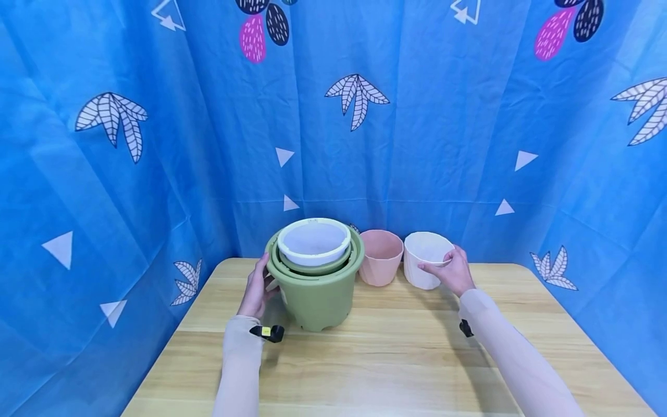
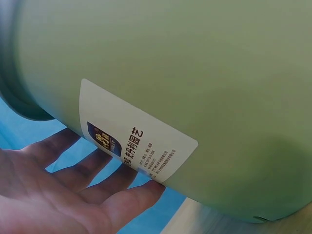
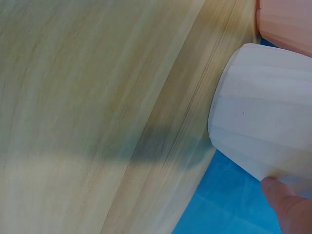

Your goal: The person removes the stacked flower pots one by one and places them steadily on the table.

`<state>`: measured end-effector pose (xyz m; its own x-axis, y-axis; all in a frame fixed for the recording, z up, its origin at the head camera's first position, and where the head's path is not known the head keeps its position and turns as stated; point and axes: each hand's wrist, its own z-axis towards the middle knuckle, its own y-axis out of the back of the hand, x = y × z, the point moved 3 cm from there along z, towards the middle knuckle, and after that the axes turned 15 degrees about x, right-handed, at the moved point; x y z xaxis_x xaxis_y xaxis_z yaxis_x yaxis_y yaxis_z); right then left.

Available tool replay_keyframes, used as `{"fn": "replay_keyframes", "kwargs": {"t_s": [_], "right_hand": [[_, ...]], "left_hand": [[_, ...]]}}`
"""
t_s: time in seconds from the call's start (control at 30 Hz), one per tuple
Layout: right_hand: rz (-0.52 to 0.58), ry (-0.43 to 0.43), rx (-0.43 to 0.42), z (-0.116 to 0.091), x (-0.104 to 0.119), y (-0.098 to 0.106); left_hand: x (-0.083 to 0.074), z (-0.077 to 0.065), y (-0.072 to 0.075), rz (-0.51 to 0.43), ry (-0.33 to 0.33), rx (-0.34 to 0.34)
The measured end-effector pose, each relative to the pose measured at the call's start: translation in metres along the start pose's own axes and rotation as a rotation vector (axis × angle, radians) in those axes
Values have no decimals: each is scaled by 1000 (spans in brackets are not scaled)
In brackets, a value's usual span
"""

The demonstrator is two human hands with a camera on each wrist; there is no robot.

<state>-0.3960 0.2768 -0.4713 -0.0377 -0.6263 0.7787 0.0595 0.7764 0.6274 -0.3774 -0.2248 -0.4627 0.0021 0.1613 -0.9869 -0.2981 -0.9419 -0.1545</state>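
A large green flower pot (image 1: 319, 304) stands on the left part of the table. Inside it sit a smaller green pot (image 1: 319, 269) and, topmost, a white-rimmed pot (image 1: 314, 238). My left hand (image 1: 253, 292) touches the large pot's left side with spread fingers, and in the left wrist view the fingertips lie along the edge of its white label (image 2: 134, 134). At the back, my right hand (image 1: 454, 272) pinches the rim of a white ribbed pot (image 1: 417, 267) at its right side. In the right wrist view one digit presses the white pot's wall.
Between the green stack and the white pot stands a pink ribbed pot (image 1: 379, 269), close beside both. The wooden table (image 1: 375, 359) reaches back to a blue patterned curtain (image 1: 438, 156), which hangs around the back and sides.
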Motion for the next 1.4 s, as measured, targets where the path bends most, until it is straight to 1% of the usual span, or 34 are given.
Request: {"fn": "replay_keyframes", "kwargs": {"t_s": [0.4, 1.07, 1.23, 1.4], "right_hand": [[7, 13, -22, -7, 3, 0], [-7, 30, -23, -11, 4, -2], [23, 59, 6, -15, 10, -4], [-10, 94, 36, -18, 19, -5]], "left_hand": [[1, 0, -1, 14, 5, 10], [-1, -2, -4, 2, 14, -4], [-1, -2, -5, 2, 14, -7], [-2, -3, -4, 9, 12, -9]]}}
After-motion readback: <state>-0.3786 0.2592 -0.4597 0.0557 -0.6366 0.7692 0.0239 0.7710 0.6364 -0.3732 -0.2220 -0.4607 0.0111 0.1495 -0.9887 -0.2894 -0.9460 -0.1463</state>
